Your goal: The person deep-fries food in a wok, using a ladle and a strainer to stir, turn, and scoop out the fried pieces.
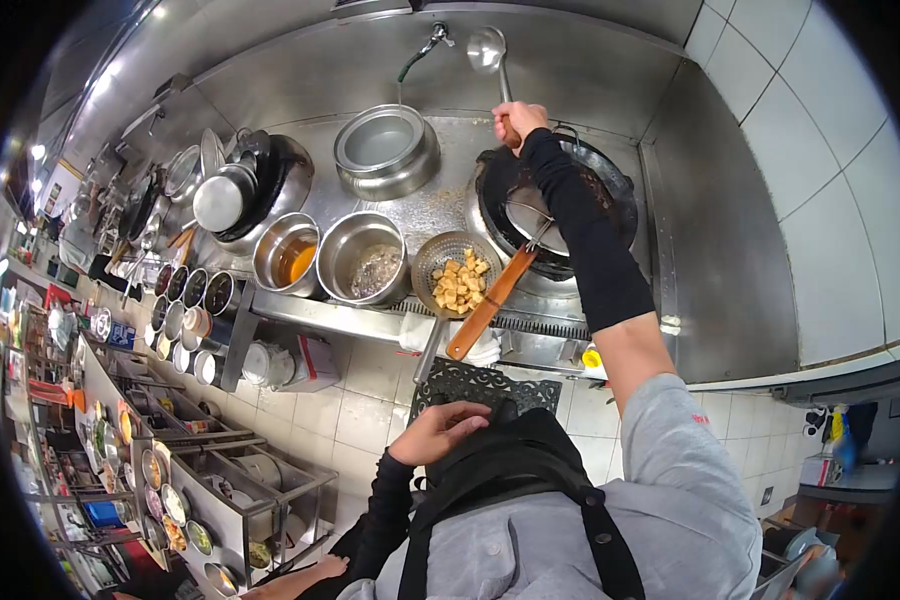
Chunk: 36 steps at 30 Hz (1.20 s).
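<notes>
My right hand [522, 122] is closed round the wooden grip of a metal ladle [486, 50], its bowl raised near the steel back wall. Under that forearm sits a dark wok [610, 190] on the burner, partly hidden by my black sleeve. A wooden-handled strainer [495, 302] lies across the wok's near rim. To its left, a perforated skimmer [425, 262] holds golden-brown cubes [462, 284]. My left hand [440, 432] hovers in front of my black apron [515, 455], fingers loosely extended and holding nothing.
A faucet [440, 36] projects above a steel pot [387, 150] of liquid. Two steel pots [362, 258] stand left of the skimmer, with stacked pans [225, 198] beyond. Seasoning containers [220, 292] line the counter end. A shelf unit [260, 460] with bowls stands lower left.
</notes>
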Available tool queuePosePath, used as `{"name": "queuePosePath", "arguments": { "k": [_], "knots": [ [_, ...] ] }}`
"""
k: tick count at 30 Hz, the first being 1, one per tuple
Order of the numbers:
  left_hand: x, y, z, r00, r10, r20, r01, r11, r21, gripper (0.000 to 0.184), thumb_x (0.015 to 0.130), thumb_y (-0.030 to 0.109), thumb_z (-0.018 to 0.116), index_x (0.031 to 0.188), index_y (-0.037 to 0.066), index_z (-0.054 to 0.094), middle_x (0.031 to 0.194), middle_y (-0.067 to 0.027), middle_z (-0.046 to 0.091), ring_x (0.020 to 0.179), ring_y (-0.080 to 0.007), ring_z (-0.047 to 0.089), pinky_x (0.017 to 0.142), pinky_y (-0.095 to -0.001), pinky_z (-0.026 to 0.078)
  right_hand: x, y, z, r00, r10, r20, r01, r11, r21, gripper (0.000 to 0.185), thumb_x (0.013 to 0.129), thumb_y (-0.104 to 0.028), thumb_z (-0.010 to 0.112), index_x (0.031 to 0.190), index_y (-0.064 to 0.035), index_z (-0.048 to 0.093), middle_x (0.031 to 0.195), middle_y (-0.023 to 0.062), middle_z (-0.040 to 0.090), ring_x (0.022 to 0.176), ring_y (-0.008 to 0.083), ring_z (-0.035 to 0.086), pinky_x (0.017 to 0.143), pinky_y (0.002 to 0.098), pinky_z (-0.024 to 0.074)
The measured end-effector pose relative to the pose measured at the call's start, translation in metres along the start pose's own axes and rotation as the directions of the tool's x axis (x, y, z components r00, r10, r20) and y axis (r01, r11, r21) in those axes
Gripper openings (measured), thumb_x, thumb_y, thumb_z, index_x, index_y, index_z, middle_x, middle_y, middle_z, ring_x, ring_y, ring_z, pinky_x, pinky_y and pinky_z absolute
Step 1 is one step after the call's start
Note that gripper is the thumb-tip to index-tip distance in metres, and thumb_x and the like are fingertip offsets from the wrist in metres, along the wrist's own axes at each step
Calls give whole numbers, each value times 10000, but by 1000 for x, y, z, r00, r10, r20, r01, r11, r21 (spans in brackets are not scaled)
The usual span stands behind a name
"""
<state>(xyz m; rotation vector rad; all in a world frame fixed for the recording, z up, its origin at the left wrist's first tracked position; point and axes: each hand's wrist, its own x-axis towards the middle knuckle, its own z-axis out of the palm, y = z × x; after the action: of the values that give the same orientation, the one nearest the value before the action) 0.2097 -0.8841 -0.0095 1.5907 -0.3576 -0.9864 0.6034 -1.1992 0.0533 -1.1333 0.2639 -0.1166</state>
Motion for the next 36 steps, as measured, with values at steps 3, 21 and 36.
{"name": "queuePosePath", "arguments": {
  "k": [3, 21, 36],
  "knots": [
    [6, -3, 5, 998, 49, -38, -50, 998, -43, 330, 1032, 211, 608, 1290, 8, 635, 1106, -87, 729, 1048, -129, 668, 914, -282, 522, -26, -10, -16, 987, 116, 107, -121, 992, 40, 127, 835, 25, 662, 746, 36, 572, 651, 97, 566, 486, 162, 532, 394, 278, 411],
    [108, 8, 27, 915, 365, -172, -295, 896, 331, 222, 991, 53, 595, 1193, 11, 678, 1062, -93, 733, 965, -177, 703, 827, -293, 547, -455, 178, -301, 766, -473, -435, -193, 477, -857, 498, 853, -61, 634, 1313, 109, 548, 615, 211, 548, 539, 313, 598, 543, 405, 467],
    [96, -42, 101, 919, -79, 387, -62, 938, 340, 220, 1000, 113, 626, 1200, 36, 677, 971, -97, 741, 916, -160, 704, 826, -297, 547, -467, 341, -334, 828, -499, -255, -255, 69, -964, 570, 883, -49, 622, 1428, -55, 452, 1244, 195, 573, 950, 402, 630, 819, 470, 531]
  ]
}}
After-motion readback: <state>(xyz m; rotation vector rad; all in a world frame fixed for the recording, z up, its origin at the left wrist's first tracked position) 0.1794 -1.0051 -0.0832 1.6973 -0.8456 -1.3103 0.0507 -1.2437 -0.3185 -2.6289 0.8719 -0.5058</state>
